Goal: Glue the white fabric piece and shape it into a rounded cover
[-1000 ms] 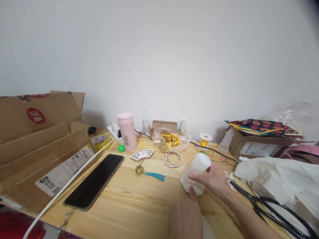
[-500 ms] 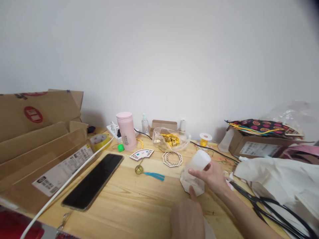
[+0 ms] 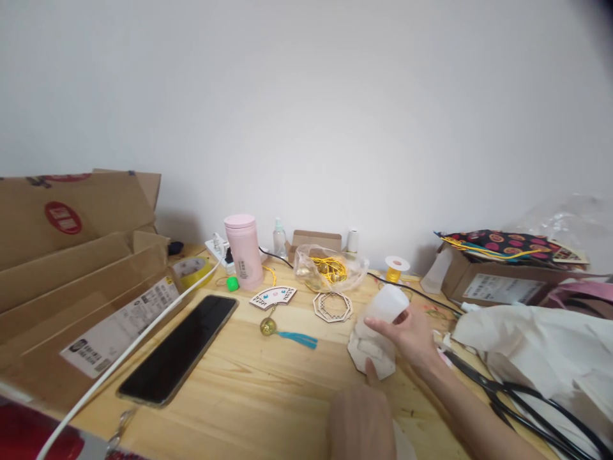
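A cluttered wooden table (image 3: 249, 383): the right hand (image 3: 414, 335) grips a translucent bottle (image 3: 387, 306), likely light and squeezable; the left hand (image 3: 361, 418) fingertip pins a white paper piece (image 3: 371, 351).

Bare tabletop (image 3: 268, 390) lies open near centre; phone (image 3: 179, 348) and cardboard boxes (image 3: 71, 287) obstruct left, scissors (image 3: 507, 393) and white cloth (image 3: 541, 345) right.

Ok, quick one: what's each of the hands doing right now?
Left hand: a fingertip presses the white paper piece; grip cannot be told.
Right hand: closed around the white bottle.
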Tool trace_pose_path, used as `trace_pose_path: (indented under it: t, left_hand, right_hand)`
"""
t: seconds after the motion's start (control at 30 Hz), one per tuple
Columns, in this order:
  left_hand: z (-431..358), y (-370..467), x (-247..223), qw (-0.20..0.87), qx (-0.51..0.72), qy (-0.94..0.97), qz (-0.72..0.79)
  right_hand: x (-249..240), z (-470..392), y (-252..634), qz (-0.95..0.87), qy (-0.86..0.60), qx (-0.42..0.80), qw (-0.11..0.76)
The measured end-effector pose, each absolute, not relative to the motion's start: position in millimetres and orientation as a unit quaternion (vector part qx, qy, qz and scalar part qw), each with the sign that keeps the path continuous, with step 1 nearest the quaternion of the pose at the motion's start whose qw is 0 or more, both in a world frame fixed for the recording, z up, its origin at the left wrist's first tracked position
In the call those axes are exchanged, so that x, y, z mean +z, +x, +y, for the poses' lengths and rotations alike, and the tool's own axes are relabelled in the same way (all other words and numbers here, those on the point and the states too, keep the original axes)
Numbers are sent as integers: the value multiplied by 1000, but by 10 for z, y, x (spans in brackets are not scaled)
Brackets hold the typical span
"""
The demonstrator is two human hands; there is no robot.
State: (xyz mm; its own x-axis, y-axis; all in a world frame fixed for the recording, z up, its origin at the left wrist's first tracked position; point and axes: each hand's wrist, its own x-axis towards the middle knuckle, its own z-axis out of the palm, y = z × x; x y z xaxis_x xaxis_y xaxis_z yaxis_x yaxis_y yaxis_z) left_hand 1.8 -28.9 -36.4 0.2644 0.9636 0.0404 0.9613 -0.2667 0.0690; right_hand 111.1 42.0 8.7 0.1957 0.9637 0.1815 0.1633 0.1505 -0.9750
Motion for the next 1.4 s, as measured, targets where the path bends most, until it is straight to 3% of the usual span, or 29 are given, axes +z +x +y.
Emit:
trace_pose_path:
  t: [0.93,1.13,1.4]
  left_hand:
    - [-301,62,-226,33,21,778,627]
    - [-313,52,-84,95,-16,774,626]
    - [-314,72,-173,58,5,781,622]
  right_hand:
    - [119,305,1073,-541,-545,377,518]
    - [156,286,1083,-573,-526,394,489]
    - [148,285,1076,-595,-523,375,483]
